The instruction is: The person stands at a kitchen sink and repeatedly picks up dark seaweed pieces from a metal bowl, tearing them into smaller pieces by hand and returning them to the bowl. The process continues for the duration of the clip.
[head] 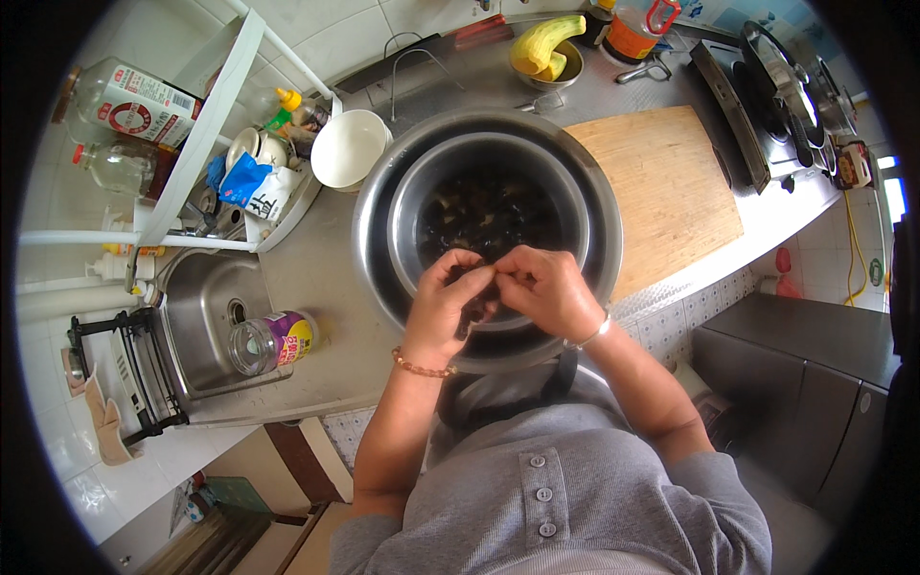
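Note:
A smaller steel basin (577, 215) sits inside a larger steel basin (607, 208) on the counter. Dark, wet pieces (489, 208), perhaps wood ear fungus, lie in the inner one. Over its near rim, my left hand (442, 302) holds a dark piece (467, 316) in its curled fingers. My right hand (546, 287) meets it at the thumb, with thumb and forefinger pinched together at the piece; what lies between these fingertips is too small to tell.
Right of the basins lies a wooden cutting board (661, 187), with a gas stove (740, 115) beyond. A white bowl (351, 151), a clear jar (273, 343) and a sink (215, 309) are on the left. Behind stands a metal bowl (550, 83) holding a yellow-green gourd (546, 43).

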Motion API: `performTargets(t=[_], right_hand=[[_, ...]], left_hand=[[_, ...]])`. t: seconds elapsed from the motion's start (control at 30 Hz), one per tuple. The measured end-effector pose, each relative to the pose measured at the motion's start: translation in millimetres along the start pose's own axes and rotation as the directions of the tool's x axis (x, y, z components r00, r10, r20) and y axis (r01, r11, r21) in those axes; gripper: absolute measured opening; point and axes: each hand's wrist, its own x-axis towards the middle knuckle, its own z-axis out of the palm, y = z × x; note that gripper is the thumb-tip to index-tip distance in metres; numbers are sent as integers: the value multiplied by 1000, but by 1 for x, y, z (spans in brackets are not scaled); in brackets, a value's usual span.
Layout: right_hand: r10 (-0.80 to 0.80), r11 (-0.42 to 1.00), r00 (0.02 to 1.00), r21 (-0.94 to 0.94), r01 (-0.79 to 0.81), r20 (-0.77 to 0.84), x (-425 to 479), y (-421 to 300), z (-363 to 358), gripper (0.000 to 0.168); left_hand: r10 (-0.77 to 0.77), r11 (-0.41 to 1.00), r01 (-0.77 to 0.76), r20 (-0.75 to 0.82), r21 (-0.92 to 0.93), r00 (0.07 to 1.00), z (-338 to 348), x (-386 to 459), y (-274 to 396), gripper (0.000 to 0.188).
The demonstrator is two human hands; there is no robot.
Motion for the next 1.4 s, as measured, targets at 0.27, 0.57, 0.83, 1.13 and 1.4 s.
performTargets(t=[0.27, 0.57, 0.83, 1.13, 1.4], right_hand=[[-200, 971, 980, -127, 200, 11, 1, 0, -4, 7], [-209, 967, 976, -160, 195, -69, 3, -6, 1, 10], [263, 465, 947, 836, -292, 185, 10, 12, -21, 10], [205, 778, 969, 578, -248, 139, 31, 35, -29, 15], [24, 613, 900, -717, 330, 435, 54, 69, 27, 19]], left_hand=[[66, 987, -68, 23, 148, 998, -3, -5, 9, 6], [134, 989, -131, 47, -62, 990, -1, -3, 2, 2], [248, 909, -245, -36, -337, 968, -28, -1, 9, 14], [225, 885, -290, -211, -363, 951, -44, -5, 34, 12], [242, 937, -267, -135, -226, 961, -48, 2, 19, 13]])
